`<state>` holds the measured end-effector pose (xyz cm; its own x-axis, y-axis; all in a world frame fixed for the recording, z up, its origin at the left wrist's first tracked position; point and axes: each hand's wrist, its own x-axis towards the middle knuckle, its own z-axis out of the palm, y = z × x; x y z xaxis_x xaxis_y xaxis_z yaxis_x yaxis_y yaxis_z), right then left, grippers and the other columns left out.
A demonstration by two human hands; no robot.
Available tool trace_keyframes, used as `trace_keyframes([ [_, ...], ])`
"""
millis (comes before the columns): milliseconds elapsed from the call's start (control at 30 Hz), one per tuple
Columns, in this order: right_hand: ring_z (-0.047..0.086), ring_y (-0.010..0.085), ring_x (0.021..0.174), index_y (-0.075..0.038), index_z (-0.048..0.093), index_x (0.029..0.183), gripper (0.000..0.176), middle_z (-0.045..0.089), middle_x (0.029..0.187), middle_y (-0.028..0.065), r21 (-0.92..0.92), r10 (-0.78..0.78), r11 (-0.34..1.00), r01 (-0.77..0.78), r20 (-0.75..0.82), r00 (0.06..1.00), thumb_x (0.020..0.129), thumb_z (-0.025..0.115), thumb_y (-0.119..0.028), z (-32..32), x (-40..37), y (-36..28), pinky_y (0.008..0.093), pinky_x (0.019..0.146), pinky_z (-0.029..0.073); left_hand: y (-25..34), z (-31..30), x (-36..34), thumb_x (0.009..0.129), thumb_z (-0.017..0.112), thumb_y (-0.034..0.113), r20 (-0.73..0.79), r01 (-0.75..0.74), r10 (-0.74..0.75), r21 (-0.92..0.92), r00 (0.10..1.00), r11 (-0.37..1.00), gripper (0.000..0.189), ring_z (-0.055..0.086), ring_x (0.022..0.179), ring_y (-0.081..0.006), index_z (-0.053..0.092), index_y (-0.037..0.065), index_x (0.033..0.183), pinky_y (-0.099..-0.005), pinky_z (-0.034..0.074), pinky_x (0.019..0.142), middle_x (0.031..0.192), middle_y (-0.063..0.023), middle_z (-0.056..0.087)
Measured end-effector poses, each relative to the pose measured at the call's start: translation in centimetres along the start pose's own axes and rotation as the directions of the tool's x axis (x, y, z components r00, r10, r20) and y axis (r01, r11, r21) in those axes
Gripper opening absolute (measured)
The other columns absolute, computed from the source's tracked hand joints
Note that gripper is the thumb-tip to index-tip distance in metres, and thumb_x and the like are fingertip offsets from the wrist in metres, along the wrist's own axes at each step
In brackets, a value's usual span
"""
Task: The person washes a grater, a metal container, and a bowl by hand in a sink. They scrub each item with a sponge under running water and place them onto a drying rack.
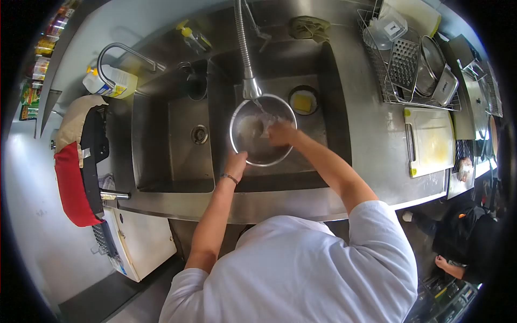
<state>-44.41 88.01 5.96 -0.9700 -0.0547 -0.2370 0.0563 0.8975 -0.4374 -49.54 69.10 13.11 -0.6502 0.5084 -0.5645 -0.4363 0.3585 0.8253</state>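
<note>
A round metal bowl (232, 141) is held over the right basin of a steel sink (334, 124). My left hand (235, 164) is closed on the bowl's near-left rim. Inside the bowl is my right hand (281, 133), smeared by motion, so its fingers and anything in them cannot be made out. Water runs from the hose tap (251, 88) into the bowl. Behind the bowl on the right, a yellow sponge (303, 102) sits in a small round dish on the basin floor.
A dark cup (196, 86) stands in the left basin. Bottles (194, 37) and a folded cloth (308, 27) lie behind the sink. To the right are a dish rack (396, 99) with a grater (404, 62) and a cutting board (431, 141). Another person (463, 237) is at lower right.
</note>
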Motion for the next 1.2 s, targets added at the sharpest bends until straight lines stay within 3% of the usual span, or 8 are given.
trace_keyframes([
  [267, 0.065, 0.0307, 0.069, -0.002, 0.066, 0.072, 0.031, 0.064, 0.074, 0.0188, 0.330, -0.194, 0.864, 0.381, -0.480, 0.856, 0.071, 0.061, -0.033, 5.1, 2.0, -1.1, 0.0419, 0.067, 0.052, -2.1, 0.1, 1.5, 0.073, 0.044, -0.002, 0.101, 0.161, -0.147, -0.148, 0.984, 0.976, 0.038, 0.061, 0.091, -0.0333, 0.049, -0.002, 0.111, -0.0462, 0.056, 0.070, 0.103, -0.0178, 0.056],
  [433, 0.063, 0.0334, 0.088, -0.004, 0.059, 0.104, 0.036, 0.063, 0.091, 0.0206, 0.242, 0.488, 0.859, -0.451, -0.124, 0.864, 0.077, 0.056, -0.027, -2.3, 2.1, -1.0, 0.0423, 0.077, 0.051, -5.8, 1.2, 2.5, 0.073, 0.045, -0.001, 0.085, 0.208, -0.195, -0.181, 0.977, 0.961, 0.037, 0.060, 0.090, -0.0332, 0.047, -0.002, 0.110, -0.0474, 0.057, 0.068, 0.104, -0.0168, 0.053],
  [633, 0.052, 0.0338, 0.106, -0.002, 0.052, 0.111, 0.038, 0.056, 0.110, 0.0183, -0.058, 0.101, 0.994, -0.095, 0.114, 0.988, 0.078, 0.053, -0.019, 0.5, -2.6, -3.1, 0.0425, 0.094, 0.040, -3.6, -1.0, 2.0, 0.074, 0.045, -0.001, 0.115, 0.147, -0.120, -0.260, 0.986, 0.954, 0.038, 0.060, 0.084, -0.0302, 0.044, -0.002, 0.113, -0.0465, 0.057, 0.066, 0.099, -0.0160, 0.052],
  [767, 0.050, 0.0398, 0.108, -0.005, 0.044, 0.124, 0.048, 0.052, 0.118, 0.0183, 0.173, 0.269, 0.962, -0.212, -0.728, 0.630, 0.078, 0.056, -0.012, -0.2, -6.1, -1.3, 0.0449, 0.093, 0.042, -4.3, -1.8, 2.9, 0.074, 0.047, -0.001, -0.011, 0.040, -0.043, -0.217, 0.999, 0.975, 0.038, 0.061, 0.081, -0.0282, 0.048, 0.001, 0.112, -0.0423, 0.057, 0.062, 0.099, -0.0142, 0.054],
  [833, 0.049, 0.0381, 0.111, -0.005, 0.042, 0.126, 0.050, 0.050, 0.120, 0.0178, 0.444, 0.520, 0.852, -0.278, -0.781, 0.346, 0.078, 0.055, -0.010, 0.2, -7.6, -1.5, 0.0462, 0.091, 0.044, -5.0, -1.6, 4.3, 0.074, 0.048, 0.000, 0.017, 0.067, -0.065, -0.196, 0.998, 0.978, 0.039, 0.061, 0.080, -0.0271, 0.048, 0.003, 0.113, -0.0402, 0.057, 0.059, 0.099, -0.0134, 0.054],
  [900, 0.050, 0.0343, 0.110, -0.003, 0.037, 0.129, 0.049, 0.050, 0.120, 0.0170, 0.939, 0.591, -0.330, -0.096, 0.285, 0.754, 0.081, 0.049, -0.004, 2.2, -9.1, 1.1, 0.0446, 0.083, 0.050, -4.8, -0.8, 6.0, 0.078, 0.054, 0.007, 0.007, -0.173, 0.175, 0.213, 0.985, 0.962, 0.043, 0.062, 0.085, -0.0258, 0.046, 0.005, 0.121, -0.0366, 0.056, 0.064, 0.105, -0.0138, 0.055],
  [1000, 0.053, 0.0323, 0.106, -0.001, 0.036, 0.128, 0.045, 0.050, 0.119, 0.0167, 0.875, 0.462, -0.482, -0.035, 0.288, 0.839, 0.084, 0.044, -0.002, 1.2, -11.8, 0.1, 0.0423, 0.078, 0.053, -0.3, 1.4, 7.1, 0.081, 0.062, 0.018, 0.250, -0.646, 0.662, 0.609, 0.706, 0.459, 0.054, 0.061, 0.095, -0.0223, 0.041, 0.003, 0.128, -0.0310, 0.054, 0.071, 0.115, -0.0165, 0.056],
  [1200, 0.057, 0.0419, 0.096, -0.011, 0.011, 0.140, 0.067, 0.049, 0.118, 0.0259, 0.992, 0.827, 0.067, -0.107, 0.005, 0.562, 0.082, 0.043, -0.001, 0.4, -12.0, 1.8, 0.0468, 0.076, 0.051, 9.8, 3.9, 5.8, 0.085, 0.061, 0.022, 0.322, -0.663, 0.580, 0.328, 0.748, 0.673, 0.035, 0.065, 0.085, -0.0189, 0.056, 0.000, 0.113, -0.0282, 0.053, 0.070, 0.096, -0.0171, 0.064],
])
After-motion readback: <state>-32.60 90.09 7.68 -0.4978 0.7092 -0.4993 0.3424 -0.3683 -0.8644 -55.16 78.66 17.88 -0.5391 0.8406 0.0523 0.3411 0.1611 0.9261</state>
